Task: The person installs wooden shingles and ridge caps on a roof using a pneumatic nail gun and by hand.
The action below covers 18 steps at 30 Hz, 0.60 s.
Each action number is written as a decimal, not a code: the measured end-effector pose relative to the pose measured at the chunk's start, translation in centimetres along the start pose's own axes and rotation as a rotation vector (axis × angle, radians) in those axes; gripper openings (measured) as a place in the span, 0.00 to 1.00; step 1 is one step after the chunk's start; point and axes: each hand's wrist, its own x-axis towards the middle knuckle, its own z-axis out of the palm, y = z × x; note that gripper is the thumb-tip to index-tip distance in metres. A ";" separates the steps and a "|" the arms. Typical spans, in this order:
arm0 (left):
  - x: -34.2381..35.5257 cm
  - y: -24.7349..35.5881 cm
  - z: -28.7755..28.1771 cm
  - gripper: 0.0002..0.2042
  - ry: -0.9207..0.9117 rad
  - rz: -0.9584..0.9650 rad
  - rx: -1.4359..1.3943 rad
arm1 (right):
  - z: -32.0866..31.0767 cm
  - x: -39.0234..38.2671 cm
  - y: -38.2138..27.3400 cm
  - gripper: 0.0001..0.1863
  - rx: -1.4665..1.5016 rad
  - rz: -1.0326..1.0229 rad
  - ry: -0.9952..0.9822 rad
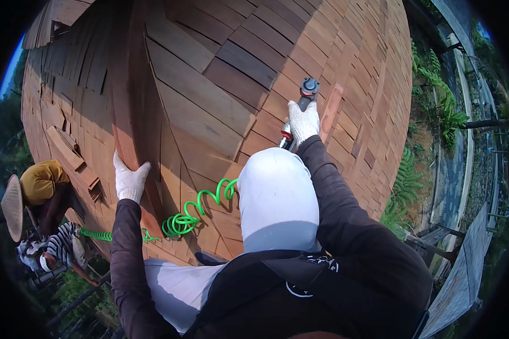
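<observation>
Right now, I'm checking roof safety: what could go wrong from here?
The green coiled hose loops beside the person's bent leg and could snag it. The power tool in the gloved right hand might slip if its grip loosens. The stacked wood pieces near the worker in yellow could slide if knocked.

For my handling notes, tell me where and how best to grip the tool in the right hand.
Probably by the tool's narrow dark shaft, where the right hand wraps it, coming from the wearer's side: the bulky round head sits at the far end, leaving the slimmer part nearer.
</observation>
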 end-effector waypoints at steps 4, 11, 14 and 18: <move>0.0 0.6 -0.1 0.53 -0.018 -0.029 -0.025 | -0.2 0.5 4.8 0.35 -0.277 0.009 0.051; -0.9 2.3 -0.4 0.54 -0.027 -0.101 0.001 | -0.3 -0.3 7.1 0.55 -0.336 0.100 -0.121; -0.8 2.3 -1.0 0.54 -0.047 -0.117 -0.045 | -0.3 0.3 9.9 0.55 -0.350 0.130 -0.174; -0.6 2.9 -1.6 0.54 -0.068 -0.151 -0.019 | -1.6 2.2 13.3 0.55 -0.351 0.095 -0.231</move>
